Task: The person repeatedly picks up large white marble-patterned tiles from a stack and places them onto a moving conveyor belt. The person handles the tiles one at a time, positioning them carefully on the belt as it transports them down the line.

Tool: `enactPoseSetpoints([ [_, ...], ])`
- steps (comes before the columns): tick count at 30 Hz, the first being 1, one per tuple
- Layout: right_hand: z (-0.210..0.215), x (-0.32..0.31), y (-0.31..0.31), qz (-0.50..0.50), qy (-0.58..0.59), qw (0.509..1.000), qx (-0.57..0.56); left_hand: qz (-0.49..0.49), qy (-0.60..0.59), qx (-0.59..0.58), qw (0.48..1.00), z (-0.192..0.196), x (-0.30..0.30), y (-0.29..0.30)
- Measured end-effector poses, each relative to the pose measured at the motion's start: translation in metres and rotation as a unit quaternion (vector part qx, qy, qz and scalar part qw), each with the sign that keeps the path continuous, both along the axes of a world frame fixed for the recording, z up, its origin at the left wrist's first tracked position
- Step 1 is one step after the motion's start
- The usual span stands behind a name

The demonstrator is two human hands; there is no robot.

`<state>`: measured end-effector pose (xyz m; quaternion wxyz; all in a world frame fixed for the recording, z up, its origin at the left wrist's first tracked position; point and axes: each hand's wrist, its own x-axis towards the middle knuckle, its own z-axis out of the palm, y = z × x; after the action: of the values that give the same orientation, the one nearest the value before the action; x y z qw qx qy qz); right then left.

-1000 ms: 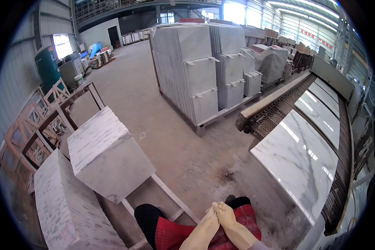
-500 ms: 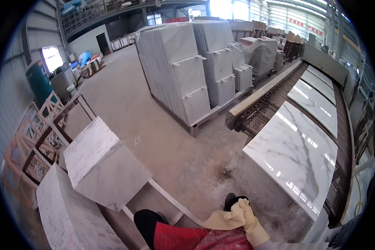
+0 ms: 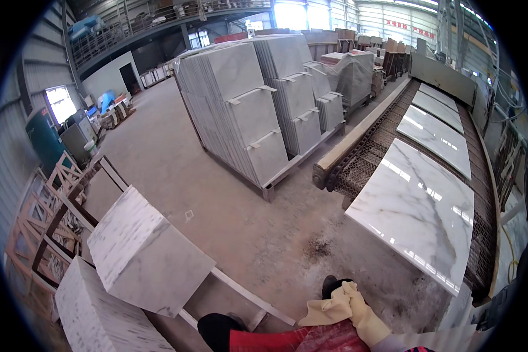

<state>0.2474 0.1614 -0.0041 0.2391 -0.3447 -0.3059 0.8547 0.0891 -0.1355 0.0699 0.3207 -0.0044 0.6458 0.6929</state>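
My right hand (image 3: 366,320), in a cream rubber glove with a grey sleeve behind it, is low in the head view, in front of my red apron (image 3: 325,339). Its fingers are closed on a limp, creased cream piece (image 3: 325,311) that looks like a second glove and hangs off to the left. No forearm leads into that piece, and my left hand does not show. To the right, a polished white marble slab (image 3: 419,214) with grey veins lies on a roller conveyor (image 3: 358,176), apart from my hand.
More glossy slabs (image 3: 434,138) lie farther along the conveyor. Upright marble tiles (image 3: 240,111) stand in tiers on a pallet ahead. Two stacks of white marble (image 3: 158,258) rest on a rail frame (image 3: 255,296) at the left, beside wooden racks (image 3: 35,229).
The view has shifted slightly, so the marble stacks at left sit lower and the conveyor a little left. My right hand still grips the cream piece.
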Motion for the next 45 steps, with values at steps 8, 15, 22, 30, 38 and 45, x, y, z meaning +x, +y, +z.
enactPoseSetpoints([
  [8,-0.007,0.000,0.003,0.043,0.019,0.997,0.063,-0.131,-0.019,0.056,0.990,-0.002,0.025,0.075],
  [15,-0.020,-0.004,0.002,0.001,-0.003,1.000,0.020,-0.239,-0.002,0.090,0.967,0.003,0.055,0.132],
  [22,-0.025,-0.004,0.000,-0.055,-0.054,0.996,-0.034,-0.262,0.016,0.069,0.962,0.007,0.046,0.130],
  [30,-0.010,-0.004,-0.005,-0.063,-0.073,0.995,-0.026,-0.166,0.034,0.014,0.985,0.005,-0.007,0.077],
  [38,0.000,-0.005,-0.009,-0.075,-0.127,0.989,0.019,-0.138,0.037,-0.004,0.990,0.007,-0.022,0.060],
  [45,0.004,-0.005,-0.010,-0.061,-0.066,0.996,0.011,-0.132,0.040,-0.010,0.990,0.007,-0.022,0.053],
])
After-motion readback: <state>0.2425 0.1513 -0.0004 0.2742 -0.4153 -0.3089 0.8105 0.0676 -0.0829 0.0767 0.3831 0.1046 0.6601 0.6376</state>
